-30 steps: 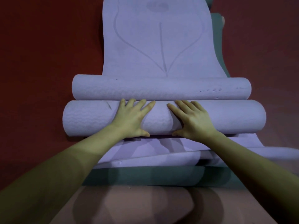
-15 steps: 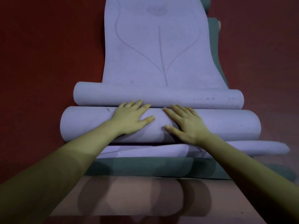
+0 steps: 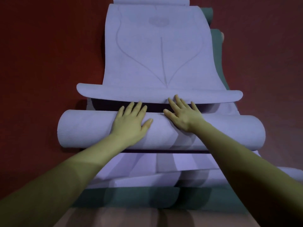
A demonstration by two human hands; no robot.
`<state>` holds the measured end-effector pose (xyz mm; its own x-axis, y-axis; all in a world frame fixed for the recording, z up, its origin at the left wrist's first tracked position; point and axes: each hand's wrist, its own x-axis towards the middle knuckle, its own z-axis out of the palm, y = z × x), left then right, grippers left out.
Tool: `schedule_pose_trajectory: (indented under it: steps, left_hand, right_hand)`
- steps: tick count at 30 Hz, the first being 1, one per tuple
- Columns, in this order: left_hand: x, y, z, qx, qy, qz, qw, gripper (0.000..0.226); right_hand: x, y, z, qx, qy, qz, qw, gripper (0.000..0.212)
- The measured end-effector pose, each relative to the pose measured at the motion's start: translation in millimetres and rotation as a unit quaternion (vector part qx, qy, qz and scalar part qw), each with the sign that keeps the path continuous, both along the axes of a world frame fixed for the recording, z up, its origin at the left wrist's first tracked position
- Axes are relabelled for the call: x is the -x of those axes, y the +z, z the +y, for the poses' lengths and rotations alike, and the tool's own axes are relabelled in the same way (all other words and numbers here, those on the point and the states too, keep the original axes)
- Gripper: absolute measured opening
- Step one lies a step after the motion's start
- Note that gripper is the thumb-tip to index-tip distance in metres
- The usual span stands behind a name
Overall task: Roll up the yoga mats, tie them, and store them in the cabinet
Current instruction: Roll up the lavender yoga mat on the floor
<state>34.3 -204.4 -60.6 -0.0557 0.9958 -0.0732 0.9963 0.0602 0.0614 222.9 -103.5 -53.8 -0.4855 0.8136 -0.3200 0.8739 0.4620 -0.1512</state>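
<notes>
On the red floor (image 3: 41, 63), lilac roll (image 3: 85, 128) crosswise (left-to-right)

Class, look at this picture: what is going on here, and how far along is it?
A person is rolling up a purple yoga mat on a red floor. The left hand and right hand press flat on the near roll. Most of the mat lies unrolled. A green mat lies underneath. Nothing is tied.

Two hands are showing, the left hand (image 3: 131, 123) and the right hand (image 3: 184, 116); one lavender yoga mat (image 3: 157, 51) and one green yoga mat (image 3: 216, 46) are lying beneath them
</notes>
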Motion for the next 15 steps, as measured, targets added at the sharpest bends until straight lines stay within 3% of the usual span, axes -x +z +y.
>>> schedule_pose_trajectory:
  steps: [6,11,15]
  left_hand:
    - [9,-5,16,0.002,-0.023,0.003,1.0,0.087]
    - [18,-6,39,0.029,-0.016,-0.018,0.999,0.066]
    - [20,-4,48,0.031,0.004,-0.003,1.0,0.068]
  right_hand:
    - [2,-1,0,-0.037,-0.01,0.027,0.999,0.07]
    - [-4,-1,-16,-0.087,0.029,0.01,0.996,0.097]
    - [-5,-18,-43,-0.215,0.012,0.067,0.974,0.081]
